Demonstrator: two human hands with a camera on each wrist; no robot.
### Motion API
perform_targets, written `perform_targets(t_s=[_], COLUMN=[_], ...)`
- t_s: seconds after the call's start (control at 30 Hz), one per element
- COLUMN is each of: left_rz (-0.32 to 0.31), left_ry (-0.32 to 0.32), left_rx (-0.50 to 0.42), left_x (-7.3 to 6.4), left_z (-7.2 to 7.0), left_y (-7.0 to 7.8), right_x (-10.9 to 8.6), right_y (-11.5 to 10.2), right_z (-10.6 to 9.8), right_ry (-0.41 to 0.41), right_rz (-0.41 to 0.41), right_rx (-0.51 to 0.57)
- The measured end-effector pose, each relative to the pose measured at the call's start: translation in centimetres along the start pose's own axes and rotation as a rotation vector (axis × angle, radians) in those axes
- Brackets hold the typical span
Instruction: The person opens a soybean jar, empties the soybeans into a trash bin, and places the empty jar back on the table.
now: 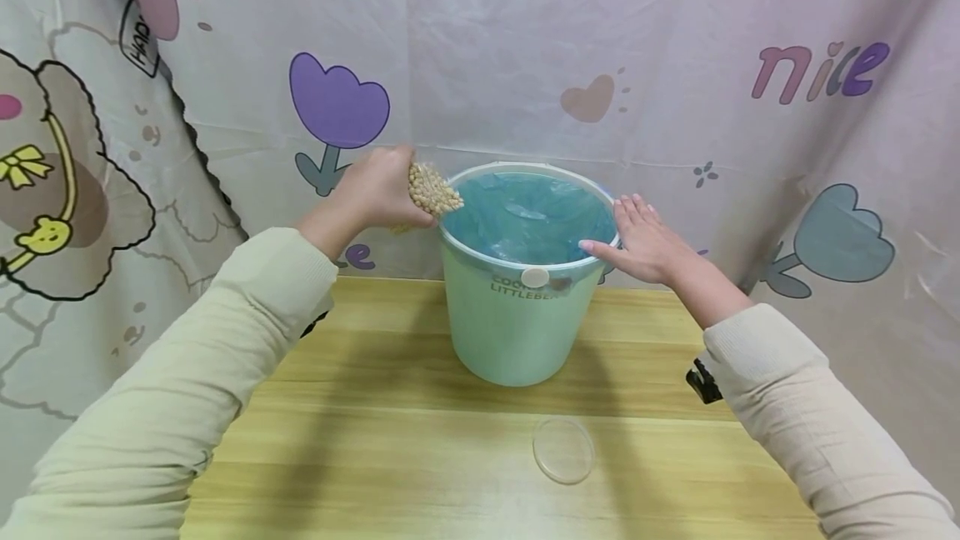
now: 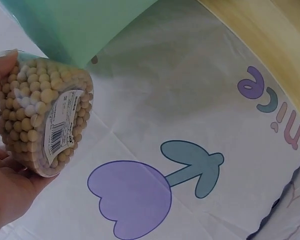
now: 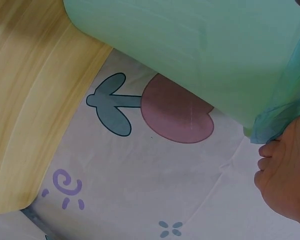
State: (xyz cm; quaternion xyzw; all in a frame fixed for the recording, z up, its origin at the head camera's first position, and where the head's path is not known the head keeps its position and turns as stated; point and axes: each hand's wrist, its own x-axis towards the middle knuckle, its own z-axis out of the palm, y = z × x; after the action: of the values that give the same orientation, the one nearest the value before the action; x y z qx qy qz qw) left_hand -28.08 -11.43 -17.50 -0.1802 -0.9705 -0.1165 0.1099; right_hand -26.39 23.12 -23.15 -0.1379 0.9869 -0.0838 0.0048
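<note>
Left hand [image 1: 381,185] grips bead jar [image 2: 40,110], tilted toward bin [image 1: 517,336] from left. Right hand [image 1: 647,247], straight-fingered, touches bin at right.

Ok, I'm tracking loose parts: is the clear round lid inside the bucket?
No, the clear round lid lies on the table in front of the bucket.

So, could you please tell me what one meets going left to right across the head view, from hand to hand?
Left hand, container of small beige balls, green bucket, right hand.
</note>
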Motion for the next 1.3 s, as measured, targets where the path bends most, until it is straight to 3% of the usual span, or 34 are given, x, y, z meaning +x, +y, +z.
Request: perform_targets(t_s=[0.73,1.3], left_rz=[0.088,0.158], left_ry=[-0.021,0.026], left_rx=[0.234,0.284], left_x=[0.9,1.1], left_z=[-0.3,0.3], left_y=[1.7,1.5], right_x=[-0.2,0.1], right_y=[0.0,0.1], right_z=[0.1,0.2], right_ry=[0.018,0.013], right_rz=[-0.004,0.006], right_rx=[0.02,0.027])
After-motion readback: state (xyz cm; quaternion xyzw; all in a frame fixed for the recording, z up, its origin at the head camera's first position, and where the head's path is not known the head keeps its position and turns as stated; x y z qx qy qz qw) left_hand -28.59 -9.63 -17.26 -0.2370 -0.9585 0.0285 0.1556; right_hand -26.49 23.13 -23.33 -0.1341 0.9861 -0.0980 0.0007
